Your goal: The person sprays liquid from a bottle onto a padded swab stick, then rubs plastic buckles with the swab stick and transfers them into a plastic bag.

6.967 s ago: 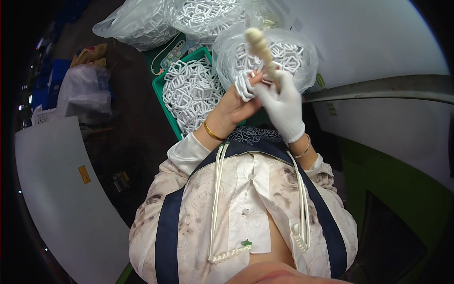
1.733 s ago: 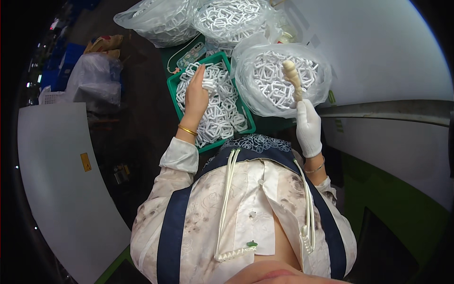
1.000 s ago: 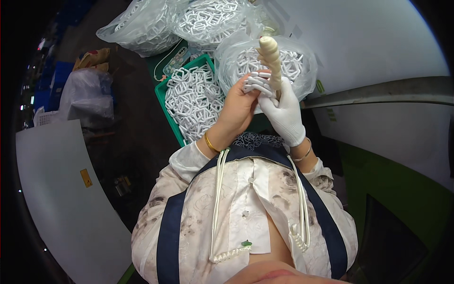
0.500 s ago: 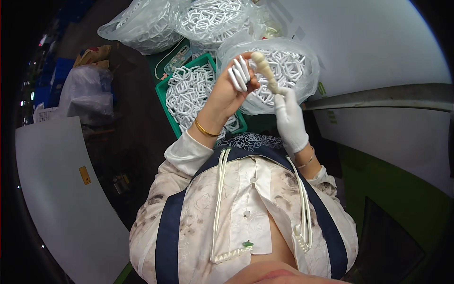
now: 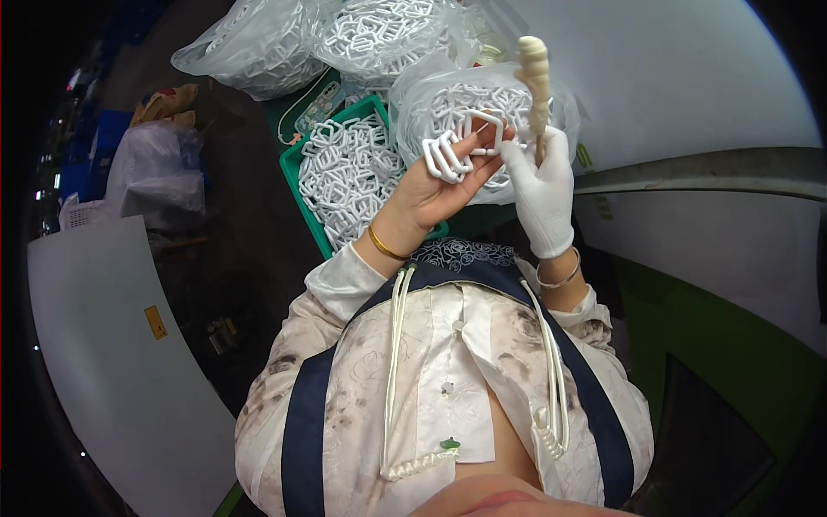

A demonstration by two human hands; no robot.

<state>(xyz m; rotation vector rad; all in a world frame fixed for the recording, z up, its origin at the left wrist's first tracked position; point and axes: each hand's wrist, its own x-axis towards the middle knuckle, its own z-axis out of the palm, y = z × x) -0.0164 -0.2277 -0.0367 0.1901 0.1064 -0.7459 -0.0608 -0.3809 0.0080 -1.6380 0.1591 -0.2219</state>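
Observation:
My bare left hand (image 5: 420,196), palm up, holds several white squarish plastic rings (image 5: 445,162) stacked across its fingers. One more white ring (image 5: 499,133) is held up at its fingertips, beside my right hand. White-gloved, my right hand (image 5: 548,200) is closed around a slim tool with a lumpy cream-coloured handle (image 5: 534,77) that points away from me. The tool's working end is hidden in the glove, so its kind does not show. The right thumb is close to the held-up ring; whether they touch I cannot tell.
Beyond my hands, an open clear plastic bag (image 5: 564,103) holds white rings. A green crate (image 5: 294,177) of similar rings stands to its left. Two more ring-filled bags (image 5: 267,52) lie farther back, near a phone (image 5: 320,108). A grey rail (image 5: 698,172) runs along the right.
My right hand has turned the tool so that its handle stands more upright and farther away. My left hand has opened its palm upward, and one ring now stands apart from the stack.

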